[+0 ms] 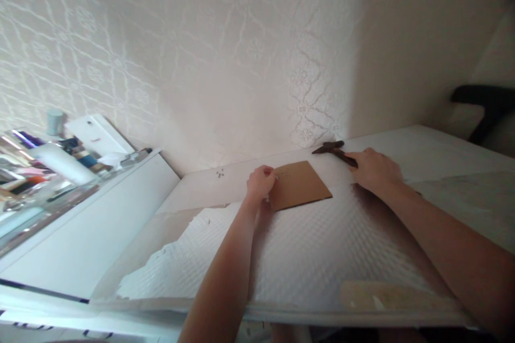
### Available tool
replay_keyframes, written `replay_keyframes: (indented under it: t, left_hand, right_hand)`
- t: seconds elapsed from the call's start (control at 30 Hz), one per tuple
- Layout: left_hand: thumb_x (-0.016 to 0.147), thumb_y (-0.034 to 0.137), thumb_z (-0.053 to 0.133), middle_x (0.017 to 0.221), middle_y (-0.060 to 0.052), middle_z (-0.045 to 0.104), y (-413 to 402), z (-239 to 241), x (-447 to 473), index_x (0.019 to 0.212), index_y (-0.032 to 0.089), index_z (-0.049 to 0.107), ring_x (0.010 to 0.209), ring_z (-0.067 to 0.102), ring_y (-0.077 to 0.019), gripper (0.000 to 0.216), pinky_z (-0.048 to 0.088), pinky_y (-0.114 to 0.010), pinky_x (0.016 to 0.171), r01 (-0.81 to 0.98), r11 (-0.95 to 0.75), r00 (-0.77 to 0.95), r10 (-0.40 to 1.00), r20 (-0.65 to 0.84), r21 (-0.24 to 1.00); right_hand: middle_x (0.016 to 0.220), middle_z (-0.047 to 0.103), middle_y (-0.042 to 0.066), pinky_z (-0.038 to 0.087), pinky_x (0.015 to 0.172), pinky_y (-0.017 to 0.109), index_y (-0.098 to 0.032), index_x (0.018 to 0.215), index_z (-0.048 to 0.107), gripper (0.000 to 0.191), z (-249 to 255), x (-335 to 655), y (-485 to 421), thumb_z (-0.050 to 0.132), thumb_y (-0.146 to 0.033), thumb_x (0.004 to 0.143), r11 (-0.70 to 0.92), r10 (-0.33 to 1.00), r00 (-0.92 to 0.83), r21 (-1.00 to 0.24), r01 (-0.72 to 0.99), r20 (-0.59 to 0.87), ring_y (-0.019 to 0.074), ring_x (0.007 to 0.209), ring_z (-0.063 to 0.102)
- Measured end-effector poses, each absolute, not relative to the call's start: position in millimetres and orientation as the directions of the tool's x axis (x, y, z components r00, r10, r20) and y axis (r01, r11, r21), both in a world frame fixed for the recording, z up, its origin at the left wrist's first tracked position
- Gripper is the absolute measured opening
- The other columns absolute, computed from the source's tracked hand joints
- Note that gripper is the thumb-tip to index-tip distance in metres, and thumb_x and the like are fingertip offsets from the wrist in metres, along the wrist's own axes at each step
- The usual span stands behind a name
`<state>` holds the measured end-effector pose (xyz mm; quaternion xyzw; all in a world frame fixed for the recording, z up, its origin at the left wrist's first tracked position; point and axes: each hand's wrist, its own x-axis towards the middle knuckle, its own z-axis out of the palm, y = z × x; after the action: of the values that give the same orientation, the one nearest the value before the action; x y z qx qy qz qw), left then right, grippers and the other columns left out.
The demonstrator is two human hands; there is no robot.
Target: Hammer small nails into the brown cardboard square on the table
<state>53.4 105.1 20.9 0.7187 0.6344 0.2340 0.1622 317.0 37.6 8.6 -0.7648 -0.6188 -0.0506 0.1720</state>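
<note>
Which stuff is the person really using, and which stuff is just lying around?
In use: brown board, with the left hand curled at its edge; hammer, gripped by the right hand; tiny nails on the white table beside the board.
Lying about: bottles and tubes on the shelf at left; black chair at right.

A white table [442, 150] stands by the wall [241, 64]. A white bumpy sheet [306, 257] covers most of it. A flat brown board [300, 185] lies at the sheet's far edge. A dark hammer [332, 149] rests near the wall. Some tiny dark bits [220, 173], maybe nails, lie there too.
</note>
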Motion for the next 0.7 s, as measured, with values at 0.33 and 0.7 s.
replay_keyframes:
  t: [0.33, 0.7]
  left_hand:
    - [0.07, 0.06, 0.062, 0.124, -0.012, 0.061, 88, 33, 51, 0.12, 0.023, 0.058, 0.116, 0.054, -0.031, 0.063, 0.039, -0.039, 0.098, 0.929, -0.215, 0.238, 0.97, -0.043, 0.3]
    - [0.069, 0.069, 0.058, 0.139, -0.013, 0.047, 80, 21, 65, 0.134, 0.025, 0.044, 0.132, 0.036, -0.034, 0.08, 0.011, -0.06, 0.109, 0.874, -0.351, 0.362, 0.932, 0.03, 0.336]
  right_hand:
    - [0.101, 0.061, 0.022, 0.048, 0.064, 0.042, -0.018, 0.122, 0.062, 0.042, 9, 306, 38, 0.041, -0.021, 0.086, -0.205, 0.935, 0.251, -0.193, 0.959, 0.252, 0.0348, 0.086, 0.062]
    - [0.126, 0.055, 0.017, 0.04, 0.097, 0.042, -0.01, 0.129, 0.053, 0.046, 0, 279, 49, 0.042, -0.035, 0.091, 0.349, 0.866, -0.263, -0.135, 0.927, 0.426, 0.0282, 0.116, 0.05]
